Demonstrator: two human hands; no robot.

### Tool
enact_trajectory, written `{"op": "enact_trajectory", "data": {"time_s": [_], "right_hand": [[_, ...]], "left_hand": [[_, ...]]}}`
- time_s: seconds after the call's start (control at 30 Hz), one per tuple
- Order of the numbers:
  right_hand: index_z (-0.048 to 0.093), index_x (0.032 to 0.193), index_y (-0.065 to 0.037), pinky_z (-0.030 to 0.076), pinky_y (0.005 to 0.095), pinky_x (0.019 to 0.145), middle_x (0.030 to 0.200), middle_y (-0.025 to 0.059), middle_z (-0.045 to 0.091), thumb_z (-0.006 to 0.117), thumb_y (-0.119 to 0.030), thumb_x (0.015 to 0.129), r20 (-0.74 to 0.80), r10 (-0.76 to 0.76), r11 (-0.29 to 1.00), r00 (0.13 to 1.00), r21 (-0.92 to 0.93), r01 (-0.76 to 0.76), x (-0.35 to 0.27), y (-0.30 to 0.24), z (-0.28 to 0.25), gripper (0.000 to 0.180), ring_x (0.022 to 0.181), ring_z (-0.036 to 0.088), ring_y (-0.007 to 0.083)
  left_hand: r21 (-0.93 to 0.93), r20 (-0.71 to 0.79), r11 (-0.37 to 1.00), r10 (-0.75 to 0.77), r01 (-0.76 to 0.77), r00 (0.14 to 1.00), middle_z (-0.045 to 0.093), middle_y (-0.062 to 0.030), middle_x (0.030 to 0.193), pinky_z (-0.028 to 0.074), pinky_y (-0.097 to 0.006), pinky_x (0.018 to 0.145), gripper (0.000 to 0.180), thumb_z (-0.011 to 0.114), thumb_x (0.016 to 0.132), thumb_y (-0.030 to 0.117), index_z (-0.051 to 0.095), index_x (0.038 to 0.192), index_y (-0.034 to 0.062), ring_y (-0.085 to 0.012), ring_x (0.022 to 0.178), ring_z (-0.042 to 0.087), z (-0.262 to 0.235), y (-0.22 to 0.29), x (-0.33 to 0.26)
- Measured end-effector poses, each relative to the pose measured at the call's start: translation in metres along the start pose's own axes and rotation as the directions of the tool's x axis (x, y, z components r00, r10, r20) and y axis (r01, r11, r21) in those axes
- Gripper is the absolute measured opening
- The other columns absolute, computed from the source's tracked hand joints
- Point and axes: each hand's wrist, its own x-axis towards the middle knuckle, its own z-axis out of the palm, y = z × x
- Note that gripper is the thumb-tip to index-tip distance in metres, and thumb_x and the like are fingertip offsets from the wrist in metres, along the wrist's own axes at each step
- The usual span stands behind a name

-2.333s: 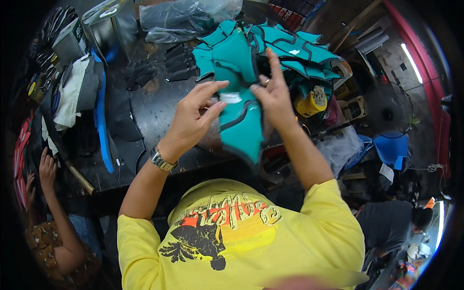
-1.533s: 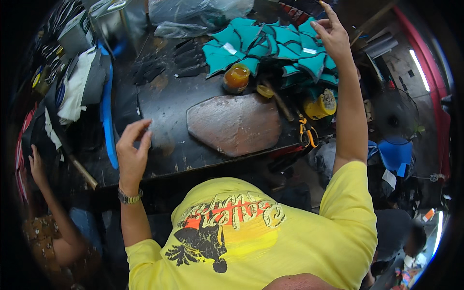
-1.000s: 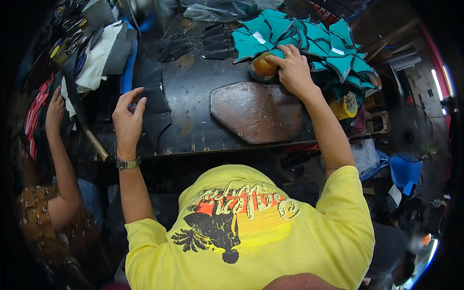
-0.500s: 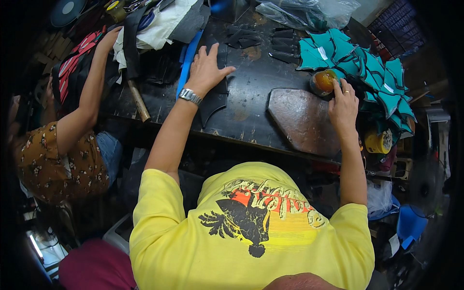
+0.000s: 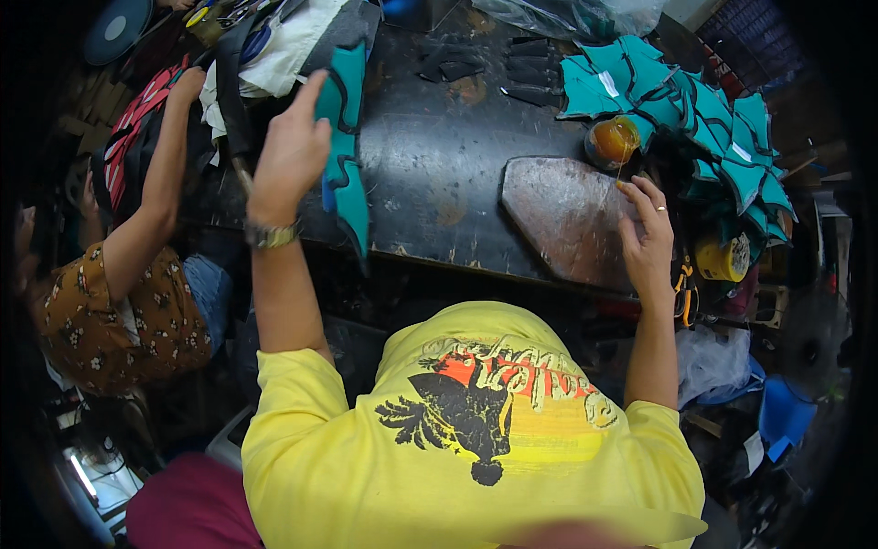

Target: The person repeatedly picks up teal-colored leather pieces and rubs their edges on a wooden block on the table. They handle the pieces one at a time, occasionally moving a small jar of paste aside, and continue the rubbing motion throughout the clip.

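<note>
My left hand, with a watch at the wrist, is at the left edge of a long teal piece with wavy edges. Its thumb and fingers appear closed on that edge, partly hidden by the hand. At the right, a thin amber strand runs from a round jar of amber glue to a fingertip of my right hand. That hand is otherwise free, its bent fingers apart above a brown slab with cut corners.
Stacked teal pieces with black edging fill the table's right end, above a yellow tub. Small black pieces lie at the back. A co-worker's arm reaches over red-and-black material at the left.
My left hand has moved left; the dark piece under it is gone from there and a teal-faced piece shows beside it. My right hand has drawn back from the jar, trailing a strand.
</note>
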Motion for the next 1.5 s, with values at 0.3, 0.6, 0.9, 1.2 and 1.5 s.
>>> {"op": "enact_trajectory", "data": {"time_s": [0.3, 0.6, 0.9, 1.2, 1.5], "right_hand": [[0.064, 0.134, -0.005, 0.039, 0.0312, 0.107, 0.142, 0.0122, 0.052, 0.059, -0.014, 0.1, -0.124, 0.075, 0.884, 0.989, 0.467, -0.009, 0.0, 0.029, 0.053, 0.035, 0.132, 0.049, 0.0218], [0.059, 0.142, -0.02, 0.011, 0.0621, 0.119, 0.158, 0.0128, 0.039, 0.056, -0.041, 0.1, 0.124, 0.001, 1.0, 0.992, -0.029, 0.002, 0.002, 0.027, 0.06, 0.048, 0.151, 0.023, 0.0366], [0.052, 0.148, -0.014, 0.009, 0.064, 0.119, 0.161, 0.0142, 0.035, 0.055, -0.05, 0.099, 0.213, 0.025, 0.981, 0.977, -0.193, 0.017, 0.013, 0.008, 0.079, 0.06, 0.152, 0.022, 0.0357], [0.049, 0.15, -0.016, 0.011, 0.0673, 0.118, 0.162, 0.0148, 0.032, 0.057, -0.048, 0.099, 0.265, -0.033, 0.96, 0.964, -0.261, 0.105, 0.002, 0.001, 0.071, 0.062, 0.153, 0.019, 0.0381], [0.067, 0.134, -0.028, 0.012, 0.0647, 0.119, 0.159, 0.0084, 0.039, 0.062, -0.044, 0.096, 0.263, -0.261, 0.864, 0.929, -0.367, 0.346, -0.014, -0.001, 0.046, 0.041, 0.152, 0.023, 0.0352]], "left_hand": [[-0.836, 0.46, 0.541, 0.599, 0.093, 0.655, 0.057, -0.0087, 0.14, 0.052, -0.02, 0.076, 0.075, 0.059, 0.091, -0.002, 0.032, 0.159, 0.0113, -0.0053, 0.087, 0.06, 0.093, 0.059, -0.048], [-0.665, 0.732, 0.678, 0.511, 0.313, 0.45, 0.067, -0.0079, 0.124, 0.054, -0.025, 0.09, 0.062, 0.053, 0.091, -0.002, 0.047, 0.152, 0.0082, -0.0093, 0.1, 0.064, 0.131, 0.048, -0.045], [-0.703, 0.696, 0.644, 0.536, 0.303, 0.478, 0.066, -0.0079, 0.126, 0.054, -0.026, 0.09, 0.063, 0.053, 0.091, -0.005, 0.047, 0.152, 0.0084, -0.0094, 0.101, 0.063, 0.133, 0.048, -0.045], [-0.691, 0.705, 0.66, 0.527, 0.294, 0.475, 0.066, -0.0078, 0.126, 0.054, -0.026, 0.09, 0.063, 0.053, 0.091, -0.005, 0.048, 0.151, 0.0087, -0.0093, 0.101, 0.063, 0.132, 0.049, -0.045], [-0.68, 0.721, 0.66, 0.521, 0.32, 0.457, 0.066, -0.0071, 0.126, 0.054, -0.026, 0.09, 0.062, 0.053, 0.091, -0.004, 0.048, 0.151, 0.0086, -0.009, 0.1, 0.062, 0.131, 0.051, -0.045]]}}
